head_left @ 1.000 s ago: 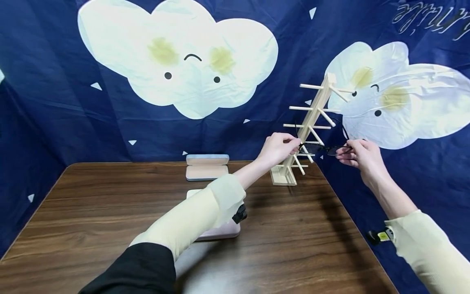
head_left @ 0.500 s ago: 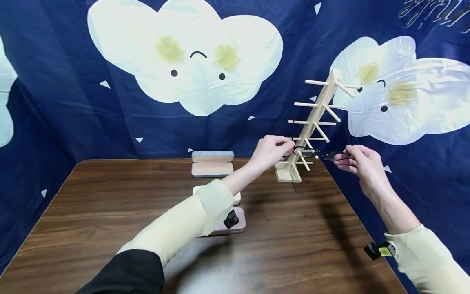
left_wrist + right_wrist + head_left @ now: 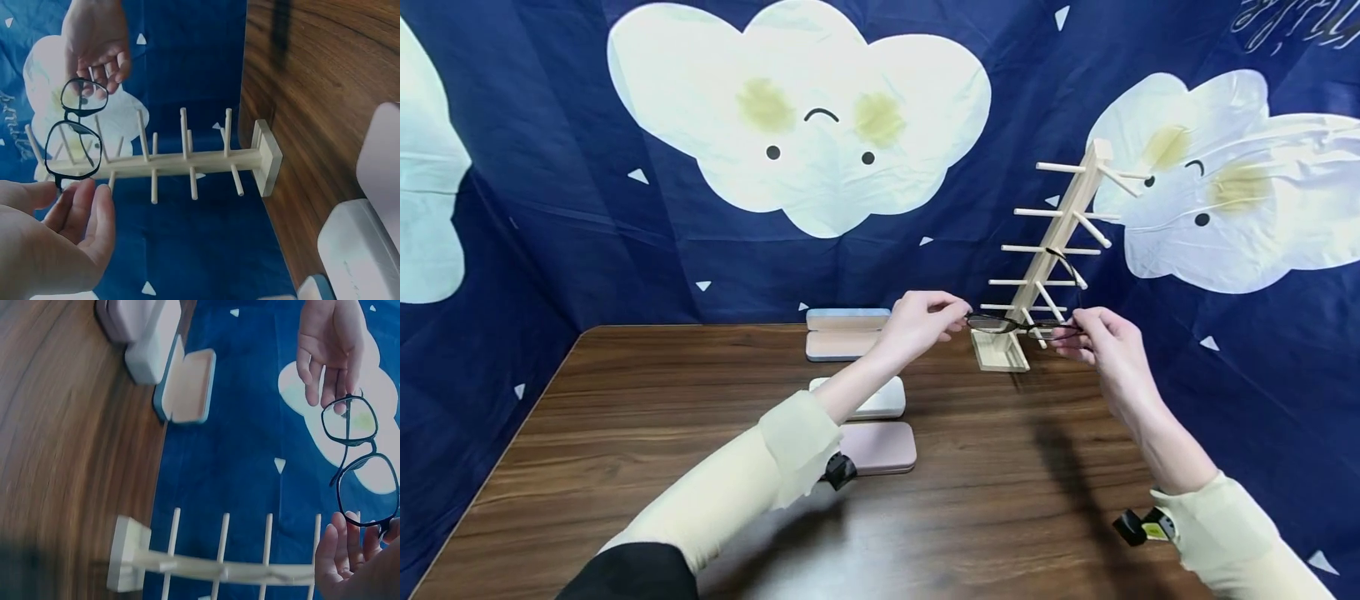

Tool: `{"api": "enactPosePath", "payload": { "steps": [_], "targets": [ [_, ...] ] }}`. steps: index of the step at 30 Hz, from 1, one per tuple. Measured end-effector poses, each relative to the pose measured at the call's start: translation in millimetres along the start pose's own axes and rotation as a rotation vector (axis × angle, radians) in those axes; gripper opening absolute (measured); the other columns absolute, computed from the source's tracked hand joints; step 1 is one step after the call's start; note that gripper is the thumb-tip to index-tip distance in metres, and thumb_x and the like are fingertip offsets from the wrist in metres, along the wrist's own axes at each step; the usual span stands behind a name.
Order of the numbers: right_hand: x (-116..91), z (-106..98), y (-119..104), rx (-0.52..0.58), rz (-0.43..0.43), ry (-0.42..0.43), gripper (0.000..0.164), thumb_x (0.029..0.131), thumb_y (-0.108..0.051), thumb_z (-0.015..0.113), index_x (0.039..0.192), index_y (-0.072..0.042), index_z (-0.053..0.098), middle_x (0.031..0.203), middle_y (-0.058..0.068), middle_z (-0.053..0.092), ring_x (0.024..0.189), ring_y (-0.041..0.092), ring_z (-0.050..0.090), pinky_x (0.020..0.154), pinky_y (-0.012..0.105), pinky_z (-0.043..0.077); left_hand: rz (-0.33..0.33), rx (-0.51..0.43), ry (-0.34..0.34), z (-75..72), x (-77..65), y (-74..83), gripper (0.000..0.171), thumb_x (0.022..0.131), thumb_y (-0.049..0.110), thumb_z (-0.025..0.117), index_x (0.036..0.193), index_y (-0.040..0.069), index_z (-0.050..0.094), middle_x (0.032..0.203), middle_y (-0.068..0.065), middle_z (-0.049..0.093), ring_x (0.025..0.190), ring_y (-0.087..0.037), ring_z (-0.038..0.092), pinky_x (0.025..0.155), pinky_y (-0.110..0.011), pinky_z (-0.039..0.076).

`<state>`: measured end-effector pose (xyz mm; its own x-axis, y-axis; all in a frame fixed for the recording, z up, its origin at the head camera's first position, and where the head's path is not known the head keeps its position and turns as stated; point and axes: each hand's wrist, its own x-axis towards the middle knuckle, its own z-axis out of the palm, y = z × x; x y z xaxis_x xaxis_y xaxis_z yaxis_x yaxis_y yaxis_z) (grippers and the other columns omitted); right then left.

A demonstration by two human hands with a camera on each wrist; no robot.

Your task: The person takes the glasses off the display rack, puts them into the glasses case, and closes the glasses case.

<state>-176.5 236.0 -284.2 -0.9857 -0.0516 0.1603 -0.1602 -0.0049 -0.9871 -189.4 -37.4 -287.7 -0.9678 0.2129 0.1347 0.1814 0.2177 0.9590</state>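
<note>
Pegged rack [image 3: 1054,237] behind glasses [image 3: 357,443]; left hand [image 3: 921,323], right hand [image 3: 1111,348], fingers [image 3: 957,312] pinching them; three cases [image 3: 880,448] on worktop [image 3: 985,508]; cloud-print backdrop [image 3: 737,275].

Cases [image 3: 880,446] lie left of the rack [image 3: 1072,204] — glasses [image 3: 1021,326] before it

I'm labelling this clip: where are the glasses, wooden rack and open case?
Glasses [image 3: 72,117]: left wrist view, on the bridge.
Wooden rack [image 3: 1057,234]: head view, middle of its post.
Open case [image 3: 842,344]: head view, lower half's pale lining.
</note>
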Motion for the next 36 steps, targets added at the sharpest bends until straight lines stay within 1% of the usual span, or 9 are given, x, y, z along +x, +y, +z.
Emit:
{"api": "enactPosePath", "payload": {
  "steps": [3,8,13,18,20,24,27,31,36],
  "targets": [
    [-0.5,12.9,3.2,-0.006,0.003,0.003,0.020,0.107,-0.015,0.053,0.090,-0.012,0.064,0.078,-0.004,0.077,0.071,0.007,0.074,0.068,0.022,0.061,-0.012,-0.013,0.010,-11.0,-7.1,-4.5,0.024,0.100,0.025,0.066,0.111,0.008,0.079,0.100,-0.013,0.080,0.084,-0.014,0.074,0.082,-0.035,0.064],
    [-0.4,35.5,9.5,-0.023,0.024,0.010,0.021,0.107,-0.014,0.051,0.090,-0.013,0.064,0.079,-0.005,0.076,0.072,0.006,0.073,0.070,0.023,0.062,-0.023,-0.007,0.025,-30.7,-19.9,-12.8,0.026,0.100,0.027,0.066,0.113,0.008,0.078,0.104,-0.014,0.079,0.095,-0.020,0.076,0.087,-0.040,0.063],
    [0.7,57.6,15.8,-0.014,0.030,-0.016,0.022,0.107,-0.014,0.048,0.090,-0.013,0.063,0.081,-0.006,0.075,0.074,0.007,0.073,0.072,0.022,0.061,-0.029,0.027,0.059,-50.9,-33.1,-21.7,0.027,0.100,0.031,0.065,0.113,0.010,0.078,0.102,-0.009,0.080,0.095,-0.017,0.075,0.087,-0.038,0.062],
    [-0.3,76.5,22.4,-0.004,0.041,-0.047,0.022,0.109,-0.017,0.049,0.094,-0.007,0.062,0.084,-0.006,0.075,0.078,0.008,0.073,0.074,0.023,0.062,-0.075,0.042,0.089,-66.4,-49.7,-29.5,0.030,0.101,0.034,0.064,0.116,0.012,0.077,0.107,-0.008,0.080,0.098,-0.015,0.075,0.088,-0.033,0.062],
    [-1.0,83.7,24.7,0.000,0.048,-0.059,0.022,0.109,-0.017,0.049,0.097,-0.004,0.062,0.086,-0.006,0.074,0.079,0.008,0.073,0.075,0.024,0.062,-0.090,0.058,0.107,-71.3,-55.8,-32.8,0.031,0.101,0.037,0.064,0.118,0.015,0.077,0.109,-0.007,0.080,0.099,-0.014,0.075,0.088,-0.032,0.062],
    [-3.3,96.6,30.6,0.007,0.051,-0.076,0.023,0.109,-0.019,0.048,0.099,-0.002,0.060,0.089,-0.004,0.072,0.080,0.010,0.073,0.076,0.027,0.063,-0.105,0.099,0.148,-79.1,-67.0,-40.2,0.032,0.101,0.041,0.064,0.118,0.018,0.078,0.108,-0.005,0.080,0.094,-0.014,0.076,0.091,-0.036,0.060],
    [-5.7,106.5,35.3,0.017,0.052,-0.080,0.022,0.109,-0.018,0.048,0.100,-0.002,0.060,0.089,-0.002,0.072,0.079,0.010,0.073,0.077,0.028,0.063,-0.125,0.104,0.173,-84.0,-76.0,-45.2,0.034,0.100,0.041,0.064,0.120,0.017,0.077,0.108,-0.006,0.080,0.092,-0.016,0.076,0.094,-0.041,0.059],
    [-9.3,119.6,42.0,0.025,0.059,-0.081,0.020,0.108,-0.014,0.049,0.103,0.002,0.060,0.088,-0.001,0.072,0.078,0.009,0.073,0.078,0.029,0.063,-0.137,0.106,0.210,-89.5,-87.4,-51.5,0.034,0.101,0.038,0.064,0.120,0.013,0.076,0.107,-0.010,0.080,0.093,-0.018,0.077,0.095,-0.043,0.059],
    [-14.7,133.7,50.4,0.024,0.062,-0.073,0.023,0.107,-0.013,0.051,0.108,0.008,0.060,0.090,0.001,0.071,0.078,0.011,0.073,0.077,0.029,0.063,-0.128,0.120,0.256,-94.0,-100.0,-57.9,0.032,0.102,0.036,0.064,0.118,0.012,0.077,0.108,-0.011,0.080,0.095,-0.011,0.076,0.091,-0.034,0.061]
  ]
}}
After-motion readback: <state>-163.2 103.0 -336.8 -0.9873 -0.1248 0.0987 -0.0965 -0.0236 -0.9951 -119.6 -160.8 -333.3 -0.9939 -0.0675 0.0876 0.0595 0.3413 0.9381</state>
